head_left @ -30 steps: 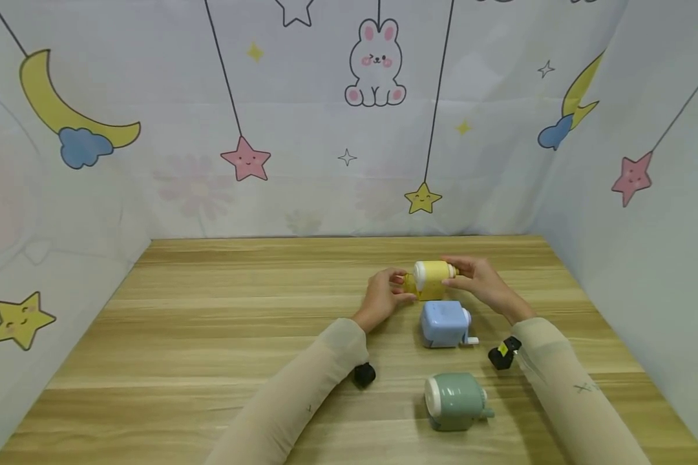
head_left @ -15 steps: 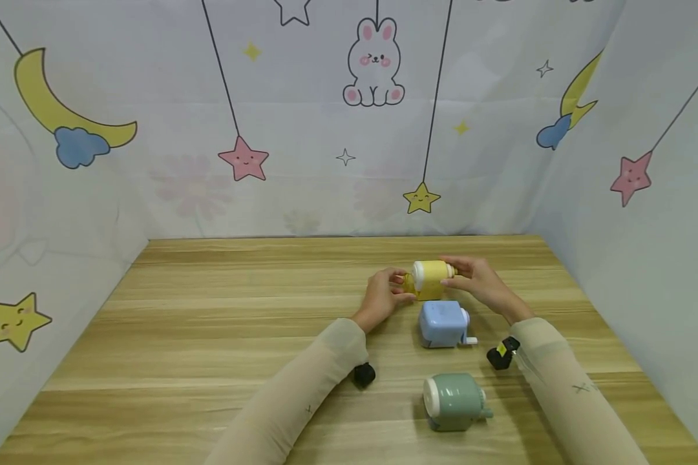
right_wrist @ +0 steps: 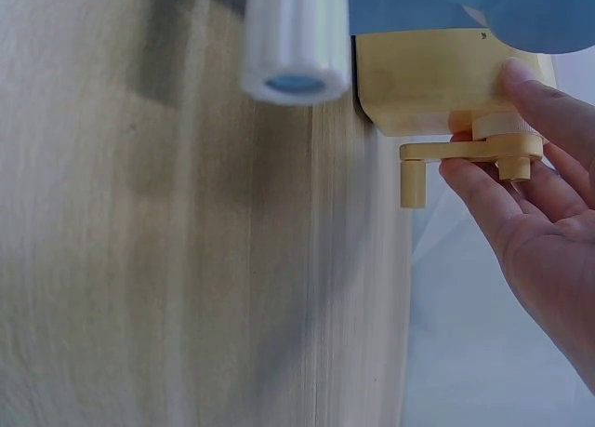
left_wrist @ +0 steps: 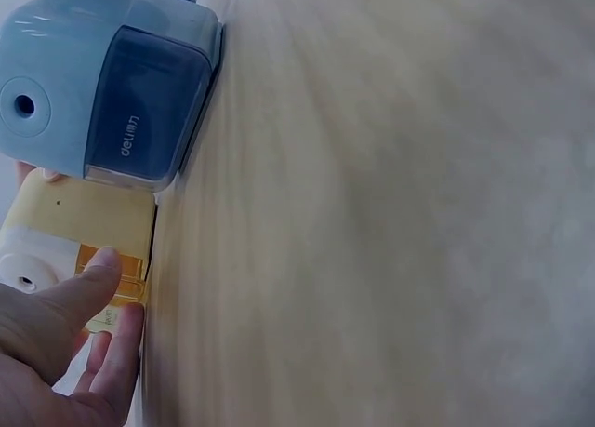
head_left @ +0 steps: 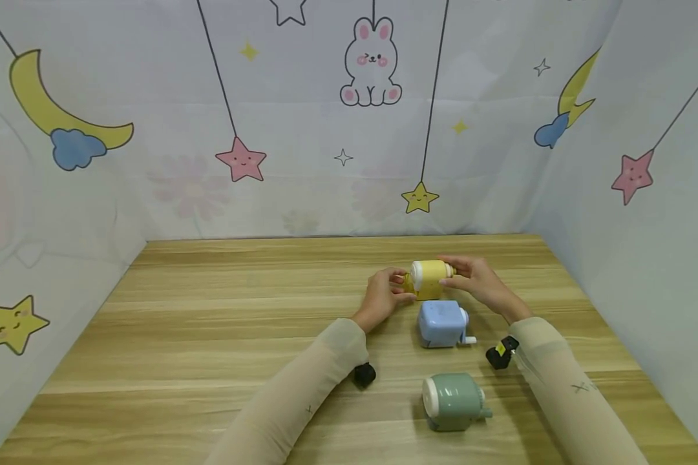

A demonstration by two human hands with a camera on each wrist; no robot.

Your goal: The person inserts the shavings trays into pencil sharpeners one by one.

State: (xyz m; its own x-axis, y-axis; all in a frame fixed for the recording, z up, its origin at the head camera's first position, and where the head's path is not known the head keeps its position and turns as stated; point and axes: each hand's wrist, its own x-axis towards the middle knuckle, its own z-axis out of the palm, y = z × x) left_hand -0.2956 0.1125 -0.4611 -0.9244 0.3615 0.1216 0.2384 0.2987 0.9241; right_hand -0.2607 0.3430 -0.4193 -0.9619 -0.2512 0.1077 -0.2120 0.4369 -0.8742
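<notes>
A yellow crank pencil sharpener [head_left: 432, 278] stands on the table at the back right, between both hands. At its left end, my left hand [head_left: 380, 297] pinches the clear orange shavings drawer [left_wrist: 133, 286], thumb on one side and fingers on the other. My right hand [head_left: 478, 281] holds the opposite end, with the thumb on the body and fingers behind the yellow crank [right_wrist: 446, 152]. In the left wrist view, the drawer appears partly drawn out. Some fingers of the right hand are hidden behind the sharpener.
Just in front sits a blue pencil sharpener [head_left: 442, 323] with a white crank handle [right_wrist: 296, 41]. Nearer the person is a green pencil sharpener [head_left: 455, 402]. Cloth walls printed with stars and moons border the wooden table [head_left: 209, 323] at the back and sides.
The head view has shifted slightly to the right. Both hands keep their hold on the yellow pencil sharpener with no clear movement.
</notes>
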